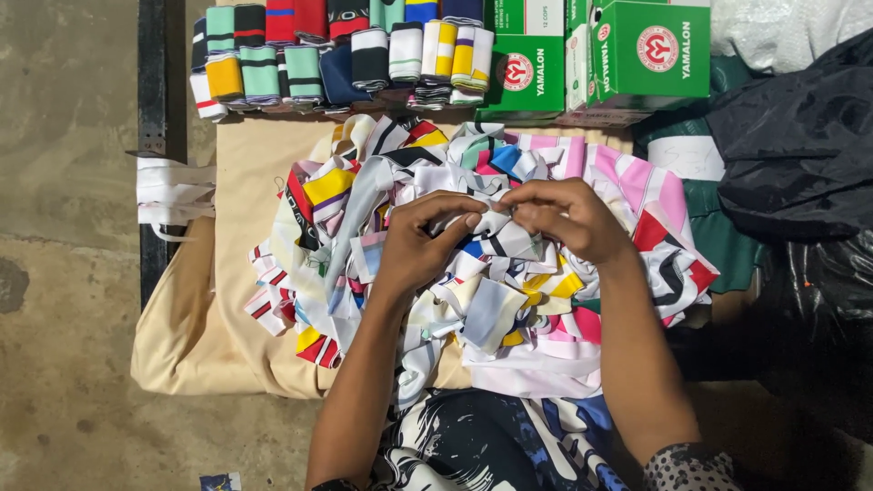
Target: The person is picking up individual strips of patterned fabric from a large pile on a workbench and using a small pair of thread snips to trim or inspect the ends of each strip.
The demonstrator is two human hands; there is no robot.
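Hands are counted as two, green boxes [591, 55] as three at least, folded striped bands [364, 55] as about twenty. One white fabric strip [491, 223] atop the loose scrap pile [473, 273] is pinched between left hand [418, 245] and right hand [568, 218], fingers curled nearly shut

Fabric scrap pile [473, 264] sits mid-table on a cloth [195, 336]. Rolled bands [336, 55] in rows behind it, boxes [591, 59] to their right. Bags [800, 155] at right, probably off-table. Both hands [418, 241] [568, 218] on the pile.
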